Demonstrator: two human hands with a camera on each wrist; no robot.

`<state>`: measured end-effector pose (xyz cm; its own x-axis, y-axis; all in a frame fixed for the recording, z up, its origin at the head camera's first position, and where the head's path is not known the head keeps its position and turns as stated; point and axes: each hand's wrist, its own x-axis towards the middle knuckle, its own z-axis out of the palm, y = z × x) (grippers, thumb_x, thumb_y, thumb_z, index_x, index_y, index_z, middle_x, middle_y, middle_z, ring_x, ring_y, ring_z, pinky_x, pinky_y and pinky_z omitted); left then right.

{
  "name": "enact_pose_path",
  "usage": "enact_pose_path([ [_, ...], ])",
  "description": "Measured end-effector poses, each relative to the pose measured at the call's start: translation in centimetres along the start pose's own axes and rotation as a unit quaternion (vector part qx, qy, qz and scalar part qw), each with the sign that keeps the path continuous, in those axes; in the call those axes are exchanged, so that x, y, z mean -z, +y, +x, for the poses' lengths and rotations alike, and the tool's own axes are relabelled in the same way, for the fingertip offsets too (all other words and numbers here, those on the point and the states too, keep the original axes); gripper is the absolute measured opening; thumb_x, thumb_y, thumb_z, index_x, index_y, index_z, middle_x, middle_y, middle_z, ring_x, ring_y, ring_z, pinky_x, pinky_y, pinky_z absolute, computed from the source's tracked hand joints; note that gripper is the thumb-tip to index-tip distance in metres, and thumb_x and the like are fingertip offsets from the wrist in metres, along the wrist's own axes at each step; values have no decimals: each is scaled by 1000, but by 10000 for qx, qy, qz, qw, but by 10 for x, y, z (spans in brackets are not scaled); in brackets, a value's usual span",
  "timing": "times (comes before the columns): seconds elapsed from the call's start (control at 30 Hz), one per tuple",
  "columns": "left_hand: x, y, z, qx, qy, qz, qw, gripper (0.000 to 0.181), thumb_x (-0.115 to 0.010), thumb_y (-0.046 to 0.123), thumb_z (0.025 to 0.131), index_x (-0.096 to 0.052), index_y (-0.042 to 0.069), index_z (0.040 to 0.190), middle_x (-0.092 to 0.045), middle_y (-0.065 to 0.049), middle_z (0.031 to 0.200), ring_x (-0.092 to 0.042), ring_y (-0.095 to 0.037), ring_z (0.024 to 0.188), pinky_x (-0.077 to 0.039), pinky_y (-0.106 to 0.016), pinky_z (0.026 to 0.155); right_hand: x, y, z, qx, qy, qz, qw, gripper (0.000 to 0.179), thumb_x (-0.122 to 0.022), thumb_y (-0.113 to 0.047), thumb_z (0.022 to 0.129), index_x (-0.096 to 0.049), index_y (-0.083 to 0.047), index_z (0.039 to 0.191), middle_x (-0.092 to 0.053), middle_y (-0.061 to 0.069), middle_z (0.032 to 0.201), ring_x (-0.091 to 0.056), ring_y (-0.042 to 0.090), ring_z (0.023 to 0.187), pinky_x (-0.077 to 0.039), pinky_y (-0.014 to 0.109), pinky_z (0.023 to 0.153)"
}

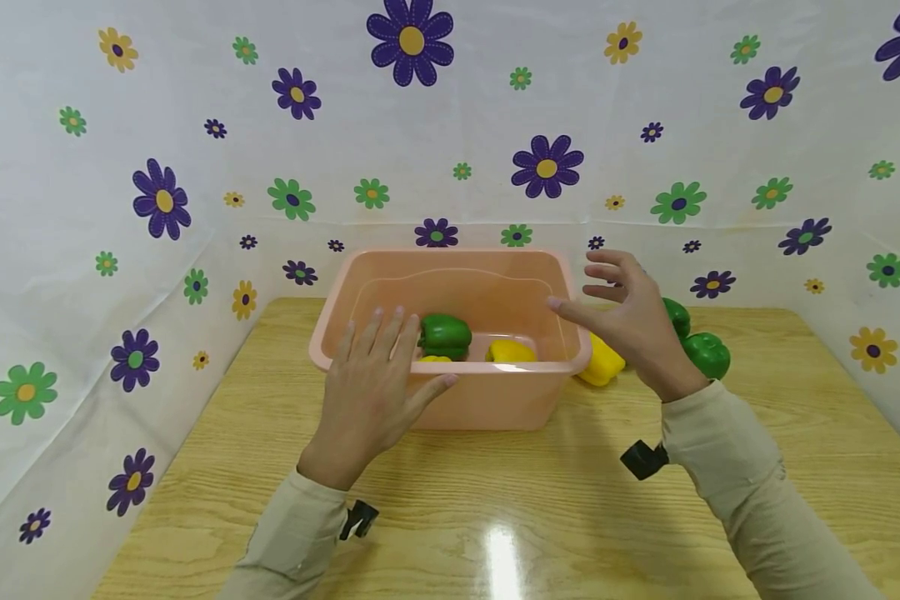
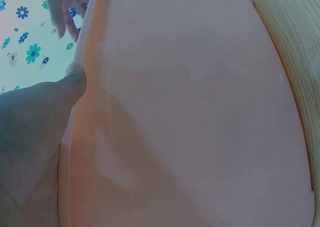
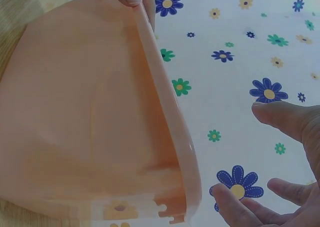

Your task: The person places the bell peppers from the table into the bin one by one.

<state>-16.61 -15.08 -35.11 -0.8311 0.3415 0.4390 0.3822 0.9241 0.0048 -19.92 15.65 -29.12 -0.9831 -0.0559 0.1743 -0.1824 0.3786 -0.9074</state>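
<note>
A peach plastic bin [image 1: 487, 398] holds a green bell pepper [image 1: 447, 336], a yellow bell pepper [image 1: 512, 351] and another yellow piece mostly hidden by the front rim. My left hand [image 1: 369, 402] lies at the bin's front left, its fingers straight and spread over the rim. In the left wrist view the thumb [image 2: 76, 79] touches that rim. Raised by the bin's right end, my right hand [image 1: 626, 312] has its fingers loosely bent and apart, with nothing between them. The right wrist view shows its thumb [image 3: 282, 118] away from the bin.
Right of the bin, a yellow bell pepper [image 1: 602, 361] and green bell peppers [image 1: 708, 356] lie on the wooden table [image 1: 435, 508], partly behind my right hand and wrist. A white flowered cloth [image 1: 450, 108] hangs behind the table and along its sides.
</note>
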Motion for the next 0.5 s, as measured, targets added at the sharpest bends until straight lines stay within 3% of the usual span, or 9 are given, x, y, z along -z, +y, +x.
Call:
enact_pose_path([
  [0.5,1,-1,-1,-12,-30,-32,10000,89,-50,70,95,-42,3,153,-43,-20,155,-35,-41,145,-19,-61,120,19,20,4,-3,643,-267,9976,87,-79,-39,88,-33,-9,155,-42,20,153,-49,41,133,-46,61,102],
])
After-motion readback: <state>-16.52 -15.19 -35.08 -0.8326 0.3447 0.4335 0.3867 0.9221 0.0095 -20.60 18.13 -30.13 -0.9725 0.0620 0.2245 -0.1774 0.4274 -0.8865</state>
